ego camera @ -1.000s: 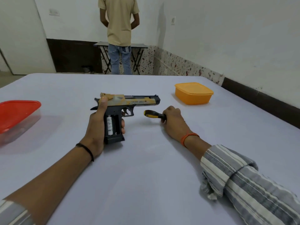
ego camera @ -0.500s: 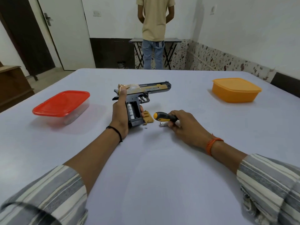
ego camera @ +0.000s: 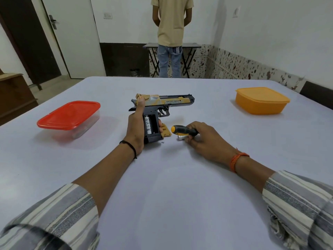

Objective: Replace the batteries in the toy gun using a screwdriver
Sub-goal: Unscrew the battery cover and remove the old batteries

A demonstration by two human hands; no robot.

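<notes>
Head view, toy gun: the toy gun lay on its side near the middle of the table, barrel pointing right, its grip toward the wearer.
Battery bay: the grip's compartment stood uncovered, one battery seated along its left side, the slot beside it dark.
Cover: a tan cover plate lay on the table just right of the grip, touching it.
Screw: a tiny pale speck, perhaps a screw, lay on the table below the cover; too small to tell.
Left hand: the left hand wrapped the grip from the left, thumb stretched up along the rear of the slide, fingertips curled round the grip's right edge, forearm running straight in from the lower left.
Right hand: the right hand was curled, knuckles up, round the black-and-yellow screwdriver, whose handle butt pointed left toward the cover.
Loose battery: a silvery battery was pinched beneath the same fingers, its end poking out left.
Boxes: a red-lidded box sat well left; an orange box sat well right.
Background: a person stood facing away beyond the table.
</notes>
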